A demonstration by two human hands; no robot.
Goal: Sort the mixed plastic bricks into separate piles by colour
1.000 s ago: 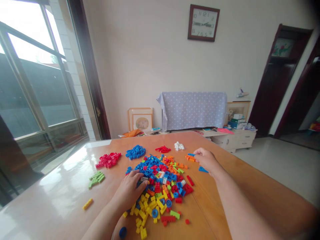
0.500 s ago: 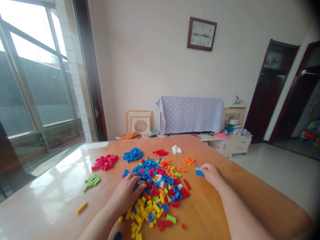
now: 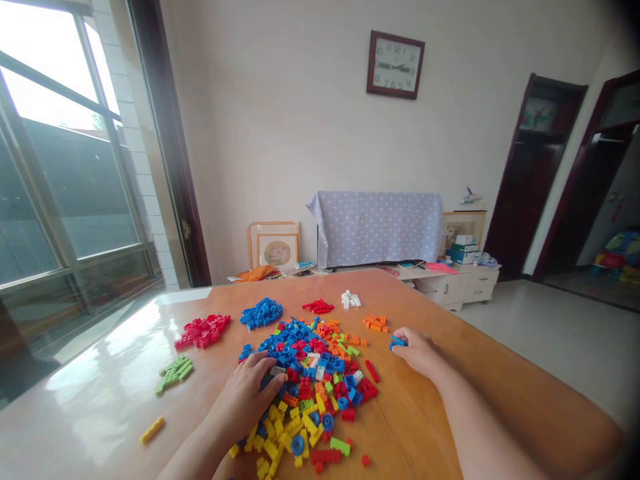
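Observation:
My left hand (image 3: pixel 253 387) rests at the left edge of a mixed heap of toy building bricks (image 3: pixel 305 387), its thumb and fingers apart. A grey brick (image 3: pixel 278 371) lies in the gap between thumb and forefinger; no grip on it shows. Out on the right, my right hand (image 3: pixel 417 350) is low over the table with its fingers closed around blue bricks (image 3: pixel 398 342). The fingers partly hide these bricks, so I cannot tell whether they are joined. Nearby lies a small group of orange bricks (image 3: pixel 376 323).
Sorted groups ring the heap: red bricks (image 3: pixel 203 331), green bricks (image 3: pixel 175 373), blue bricks (image 3: pixel 261 313), narrow red bricks (image 3: pixel 318 306) and white bricks (image 3: pixel 351 299). One yellow brick (image 3: pixel 152 430) lies alone on the wooden table (image 3: pixel 100 407). A cloth-covered object (image 3: pixel 377 227) stands beyond.
My right hand has come down onto the blue bricks, bringing the lighter blue brick to those on the table. The left hand stays by the heap. The view has shifted slightly.

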